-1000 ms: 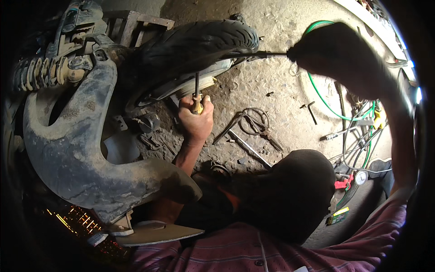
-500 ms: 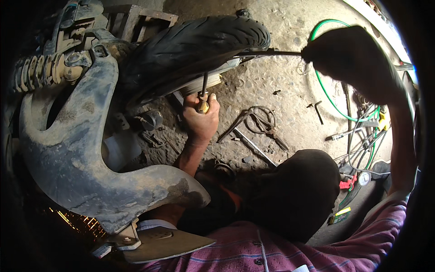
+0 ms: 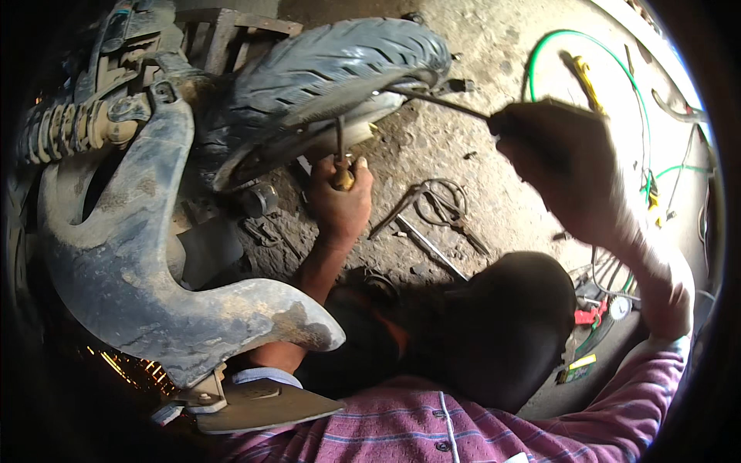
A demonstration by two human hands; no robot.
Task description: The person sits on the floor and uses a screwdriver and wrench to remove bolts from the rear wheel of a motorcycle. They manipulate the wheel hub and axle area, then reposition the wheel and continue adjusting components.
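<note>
We have one tire [image 3: 340, 65]. Just on our side of it, our left hand [image 3: 342, 207] grips one screwdriver [image 3: 343, 180] reaching its edge; to the tire's right, our right hand [image 3: 567, 166] clenches one dark bar [image 3: 448, 105], also reaching that edge. One gauge [image 3: 620, 308] lies farther right.

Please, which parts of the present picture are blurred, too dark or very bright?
Head view: the right hand looks somewhat soft and partly shaded; head view: the dark-clothed knee loses detail in shadow; head view: the floor brightens toward the right, while the fisheye rim falls to black.
</note>
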